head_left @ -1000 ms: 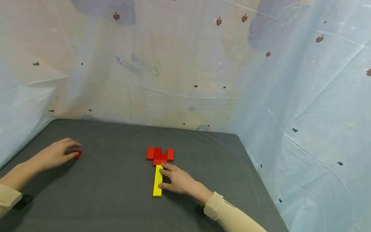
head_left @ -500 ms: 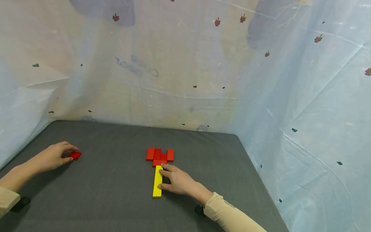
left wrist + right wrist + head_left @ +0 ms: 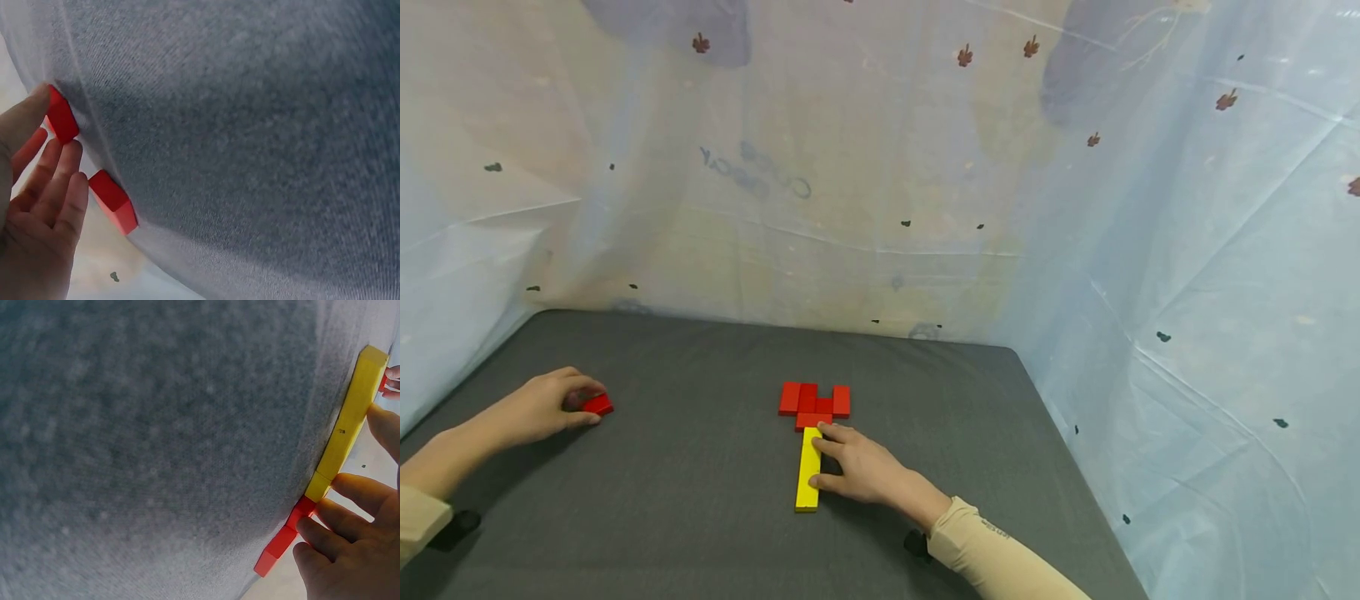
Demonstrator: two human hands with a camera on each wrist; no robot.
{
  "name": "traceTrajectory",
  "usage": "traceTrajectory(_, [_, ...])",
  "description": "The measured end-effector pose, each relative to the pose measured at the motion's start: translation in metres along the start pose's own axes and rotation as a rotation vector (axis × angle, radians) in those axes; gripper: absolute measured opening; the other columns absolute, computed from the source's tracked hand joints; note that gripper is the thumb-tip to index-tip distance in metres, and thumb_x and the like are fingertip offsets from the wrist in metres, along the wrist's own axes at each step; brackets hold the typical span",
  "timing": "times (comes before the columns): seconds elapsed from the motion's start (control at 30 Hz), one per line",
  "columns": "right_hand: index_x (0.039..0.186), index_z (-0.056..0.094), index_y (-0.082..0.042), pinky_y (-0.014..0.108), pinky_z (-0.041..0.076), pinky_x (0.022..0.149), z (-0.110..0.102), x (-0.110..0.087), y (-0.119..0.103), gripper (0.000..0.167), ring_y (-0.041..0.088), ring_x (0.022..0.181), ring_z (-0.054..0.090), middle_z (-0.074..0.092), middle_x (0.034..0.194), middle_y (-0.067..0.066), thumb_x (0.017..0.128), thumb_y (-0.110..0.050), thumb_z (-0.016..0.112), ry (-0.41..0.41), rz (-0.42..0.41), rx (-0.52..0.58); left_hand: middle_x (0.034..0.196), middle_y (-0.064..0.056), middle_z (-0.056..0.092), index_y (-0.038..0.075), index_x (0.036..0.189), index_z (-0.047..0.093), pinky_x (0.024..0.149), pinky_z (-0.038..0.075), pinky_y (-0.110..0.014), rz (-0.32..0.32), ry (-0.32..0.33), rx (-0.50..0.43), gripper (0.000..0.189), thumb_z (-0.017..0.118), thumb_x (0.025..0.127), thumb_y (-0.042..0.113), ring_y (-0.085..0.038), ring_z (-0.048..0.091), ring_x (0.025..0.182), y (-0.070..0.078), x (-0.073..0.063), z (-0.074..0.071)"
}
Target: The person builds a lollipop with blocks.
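Note:
My left hand is at the left of the grey table, pinching a small red block between thumb and fingers. In the left wrist view the thumb tip touches one end of that red block, and fingertips meet its other end. Mid-table lies a long yellow block, pointing away from me. The fingertips of my right hand rest along its right side, fingers spread and fairly straight. One finger reaches the red blocks that touch its far end. The right wrist view shows fingers against yellow and red blocks.
Several red blocks lie flat together, with a notch between the right upright block and the taller ones at left. The dark grey table ends at a patterned plastic curtain behind and at both sides.
My left fingers have closed in on the small red block, which has turned and shifted slightly within them. The right hand, the yellow block and the red group have stayed put.

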State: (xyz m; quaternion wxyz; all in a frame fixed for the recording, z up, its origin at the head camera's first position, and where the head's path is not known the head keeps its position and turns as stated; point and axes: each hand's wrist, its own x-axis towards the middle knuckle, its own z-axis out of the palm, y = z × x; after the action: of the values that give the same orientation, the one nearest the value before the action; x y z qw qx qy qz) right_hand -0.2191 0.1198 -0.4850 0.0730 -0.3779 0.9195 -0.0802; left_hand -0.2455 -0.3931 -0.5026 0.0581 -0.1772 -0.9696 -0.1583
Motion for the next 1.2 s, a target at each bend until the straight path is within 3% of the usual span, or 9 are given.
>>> traceTrajectory(0.13, [0.155, 0.05, -0.013, 0.037, 0.04, 0.118, 0.0, 0.0, 0.0, 0.065, 0.021, 0.149, 0.041, 0.037, 0.166, 0.005, 0.102, -0.047, 0.066, -0.006, 0.0, -0.001, 0.109, -0.012, 0.066, -0.001, 0.121, 0.071, 0.064, 0.049, -0.03, 0.017, -0.026, -0.01, 0.049, 0.09, 0.079, 0.015, -0.006, 0.054, 0.078, -0.002, -0.002, -0.001])
traceTrajectory(0.27, [0.155, 0.051, -0.013, 0.037, 0.041, 0.117, -0.001, 0.0, 0.0, 0.065, 0.021, 0.149, 0.041, 0.037, 0.166, 0.005, 0.102, -0.047, 0.066, -0.004, 0.005, -0.004, 0.115, -0.013, 0.068, 0.007, 0.117, 0.074, 0.063, 0.048, -0.027, 0.059, -0.005, -0.013, 0.041, 0.089, 0.079, 0.007, 0.0, 0.053, 0.077, 0.0, -0.004, -0.002])
traceTrajectory(0.7, [0.155, 0.051, -0.013, 0.038, 0.04, 0.118, 0.0, 0.0, -0.001, 0.066, 0.022, 0.15, 0.041, 0.038, 0.166, 0.006, 0.101, -0.047, 0.067, 0.003, 0.009, -0.007, 0.108, -0.014, 0.071, 0.005, 0.108, 0.076, 0.07, 0.059, -0.044, 0.063, 0.036, -0.018, 0.03, 0.088, 0.08, 0.009, -0.028, 0.071, 0.088, 0.01, 0.001, -0.002])
traceTrajectory(0.97, [0.154, 0.052, -0.012, 0.037, 0.041, 0.117, 0.001, 0.001, 0.0, 0.066, 0.022, 0.149, 0.042, 0.039, 0.165, 0.007, 0.101, -0.047, 0.067, 0.007, -0.004, -0.017, 0.103, -0.004, 0.07, 0.006, 0.108, 0.076, 0.066, 0.056, -0.031, 0.111, 0.191, -0.032, 0.032, 0.09, 0.08, 0.012, -0.019, 0.069, 0.084, 0.034, 0.014, 0.005])
traceTrajectory(1.2, [0.155, 0.051, -0.011, 0.036, 0.04, 0.118, 0.0, 0.0, 0.0, 0.066, 0.022, 0.15, 0.041, 0.038, 0.166, 0.008, 0.102, -0.047, 0.066, 0.004, -0.012, -0.015, 0.107, -0.006, 0.069, 0.006, 0.113, 0.076, 0.075, 0.057, -0.047, 0.118, 0.229, -0.085, 0.032, 0.088, 0.085, 0.014, -0.028, 0.069, 0.092, 0.061, 0.034, 0.011])
